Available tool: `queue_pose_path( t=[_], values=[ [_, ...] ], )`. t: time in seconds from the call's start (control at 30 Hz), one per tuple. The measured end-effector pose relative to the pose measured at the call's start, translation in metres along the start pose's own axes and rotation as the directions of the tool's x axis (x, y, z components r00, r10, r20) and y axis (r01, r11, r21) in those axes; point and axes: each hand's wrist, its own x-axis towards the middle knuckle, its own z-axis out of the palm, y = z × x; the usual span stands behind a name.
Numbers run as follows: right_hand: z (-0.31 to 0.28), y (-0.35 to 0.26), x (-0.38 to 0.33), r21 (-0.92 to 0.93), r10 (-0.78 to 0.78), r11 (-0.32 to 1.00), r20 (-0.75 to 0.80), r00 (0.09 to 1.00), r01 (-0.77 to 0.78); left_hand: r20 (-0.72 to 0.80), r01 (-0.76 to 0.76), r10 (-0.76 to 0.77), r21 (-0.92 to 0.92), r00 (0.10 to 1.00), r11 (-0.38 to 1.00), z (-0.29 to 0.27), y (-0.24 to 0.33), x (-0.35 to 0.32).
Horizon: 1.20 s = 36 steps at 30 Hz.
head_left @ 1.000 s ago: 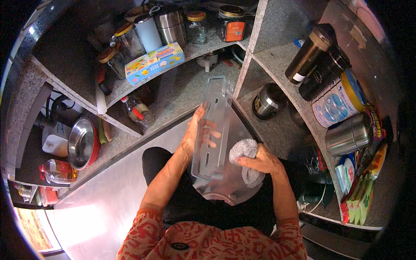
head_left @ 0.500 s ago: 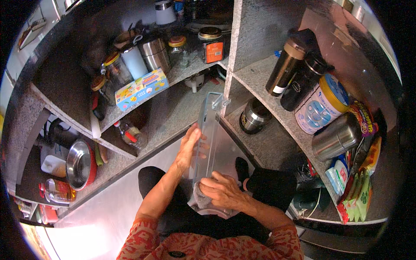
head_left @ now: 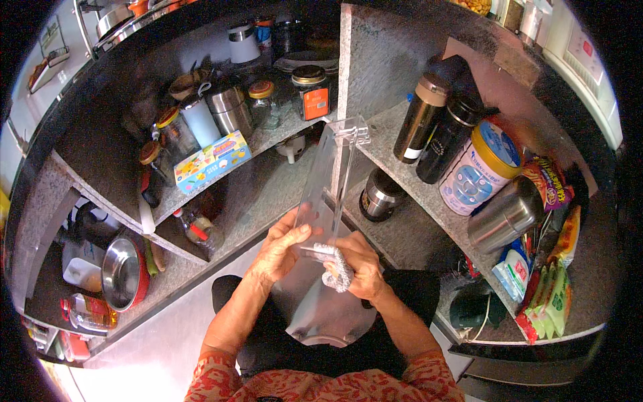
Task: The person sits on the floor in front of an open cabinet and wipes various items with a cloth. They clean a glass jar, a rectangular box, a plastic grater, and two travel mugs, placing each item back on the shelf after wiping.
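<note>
A long, narrow box of clear plastic is held tilted in front of me, its far end at the shelf divider. My left hand grips its left side near the close end, thumb on this side and fingers seen through the plastic. In my right hand is a bunched grey cloth, pressed against the box's near end. Some of the right fingers are hidden behind the cloth and the box. Between my knees is a translucent, pale surface whose kind I cannot make out.
Around me run open stone shelves. At left are glass jars, a colourful carton and a red-sided metal pan. At right stand dark flasks, a yellow-lidded can, a steel cup and several packets.
The box has been raised and leans more to the right. Both hands have moved closer together, and the cloth has moved up and right with my right hand. The view has shifted slightly.
</note>
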Motion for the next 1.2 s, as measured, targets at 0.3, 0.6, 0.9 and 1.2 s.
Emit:
queue_pose_path(
  t=[0.3,0.6,0.9,1.2],
  values=[
    [0.007,0.032,0.017,-0.178,0.173,0.962,-0.188,0.967,-0.206,0.058,-0.018,0.009,0.156,0.998,0.988,-0.005,0.007,0.07],
    [-0.002,0.074,0.047,-0.284,0.382,0.837,-0.308,0.872,-0.467,0.103,-0.123,0.097,0.29,0.99,0.949,0.002,0.008,0.164],
    [-0.013,0.118,0.067,-0.329,0.344,0.767,-0.514,0.786,-0.551,0.029,-0.136,0.134,0.309,0.991,0.941,0.015,0.018,0.232],
    [-0.003,0.127,0.088,-0.271,0.387,0.79,-0.476,0.79,-0.55,-0.124,-0.276,0.306,0.208,0.944,0.938,0.026,-0.001,0.275]
  ],
)
